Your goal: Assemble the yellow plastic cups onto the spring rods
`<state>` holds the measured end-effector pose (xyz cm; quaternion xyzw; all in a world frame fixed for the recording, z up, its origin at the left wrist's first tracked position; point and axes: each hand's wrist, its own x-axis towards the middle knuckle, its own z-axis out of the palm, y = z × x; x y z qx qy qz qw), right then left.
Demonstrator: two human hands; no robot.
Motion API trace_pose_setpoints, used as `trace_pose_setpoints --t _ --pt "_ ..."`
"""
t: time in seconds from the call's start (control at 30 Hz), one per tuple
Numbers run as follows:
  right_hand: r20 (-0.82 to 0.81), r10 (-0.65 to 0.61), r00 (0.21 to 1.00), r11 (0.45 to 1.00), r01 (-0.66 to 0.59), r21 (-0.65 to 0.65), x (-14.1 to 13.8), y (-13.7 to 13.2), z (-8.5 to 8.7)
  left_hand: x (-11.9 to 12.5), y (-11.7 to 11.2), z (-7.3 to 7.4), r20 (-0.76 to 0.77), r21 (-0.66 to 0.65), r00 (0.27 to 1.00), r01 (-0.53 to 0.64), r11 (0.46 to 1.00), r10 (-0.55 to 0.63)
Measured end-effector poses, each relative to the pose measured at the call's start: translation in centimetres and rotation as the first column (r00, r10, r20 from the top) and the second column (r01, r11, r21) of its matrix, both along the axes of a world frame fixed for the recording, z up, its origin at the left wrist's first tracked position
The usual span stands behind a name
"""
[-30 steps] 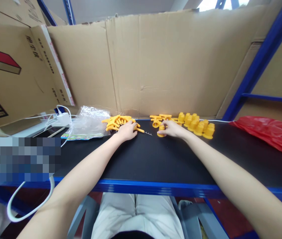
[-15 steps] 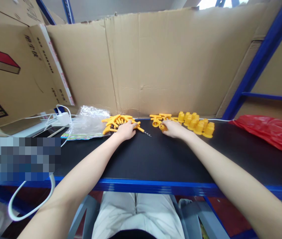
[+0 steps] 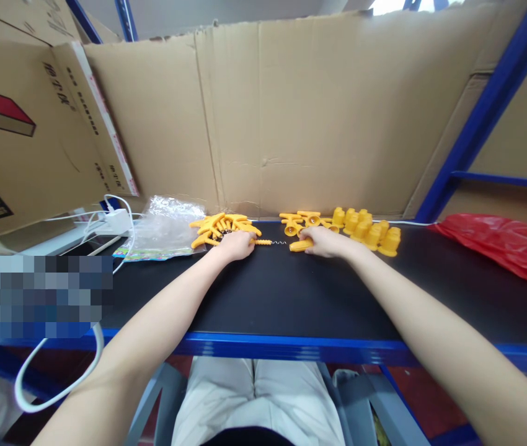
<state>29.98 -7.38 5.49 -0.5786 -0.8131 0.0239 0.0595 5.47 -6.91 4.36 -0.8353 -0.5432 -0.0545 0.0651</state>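
My left hand [image 3: 237, 245] is closed on a yellow corkscrew [image 3: 263, 242], whose ribbed shaft and metal spiral point right. In my right hand [image 3: 323, 242] is a yellow sleeve [image 3: 299, 246], lying sideways with one end toward the spiral tip. A small gap separates the two parts. Just behind my left hand lies a heap of yellow corkscrews [image 3: 221, 222], partly hidden by the fingers. Beyond my right hand are several yellow T-handled pieces with bell-shaped ends [image 3: 292, 228]. Several yellow bell-shaped sleeves [image 3: 362, 230] stand upright to the right of that hand.
A clear plastic bag [image 3: 163, 229] lies left of the heap, beside a white charger [image 3: 118, 220] with cables. Red plastic [image 3: 500, 248] covers the right side of the black tabletop [image 3: 254, 300]. A cardboard wall [image 3: 291, 124] rises behind, with a blue post [image 3: 482, 111] at right.
The corkscrew in my left hand has swung from slanting down to nearly level. My right hand has turned the sleeve sideways, so its end faces the spiral.
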Motion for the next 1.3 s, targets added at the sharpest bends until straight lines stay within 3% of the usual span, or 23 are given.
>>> trace_pose_setpoints --t 0.23,0.43,0.73,0.9,1.03,1.17,1.3 --pt "-0.059 -0.003 0.998 0.999 0.006 0.039 -0.3 0.1 -0.4 0.1 0.0 -0.1 -0.007 -0.010 1.000 -0.011 1.000 0.010" --pt "-0.105 0.090 0.990 0.989 -0.076 0.128 -0.6 0.3 -0.9 0.1 0.1 -0.3 0.023 0.030 1.000 0.008 1.000 -0.008" --pt "-0.037 0.155 0.987 0.957 -0.141 0.253 0.2 1.6 -2.3 0.1 0.4 -0.6 0.057 0.050 0.998 0.011 0.999 -0.014" --pt "-0.090 0.147 0.985 0.966 -0.123 0.226 0.1 1.6 -2.4 0.2 0.4 -0.6 0.086 0.044 0.996 0.021 0.999 -0.025" --pt "-0.124 0.230 0.965 0.954 -0.198 0.224 -0.2 1.4 -2.4 0.5 0.2 -0.6 0.131 0.043 0.990 0.043 0.998 -0.048" --pt "-0.183 0.343 0.921 0.910 -0.279 0.306 -0.4 1.5 -2.5 0.5 0.3 -0.6 0.224 0.058 0.970 0.080 0.995 -0.091" --pt "-0.233 0.362 0.903 0.899 -0.273 0.342 -0.1 1.7 -2.4 0.5 0.7 -0.8 0.359 -0.050 0.930 0.106 0.993 -0.081"
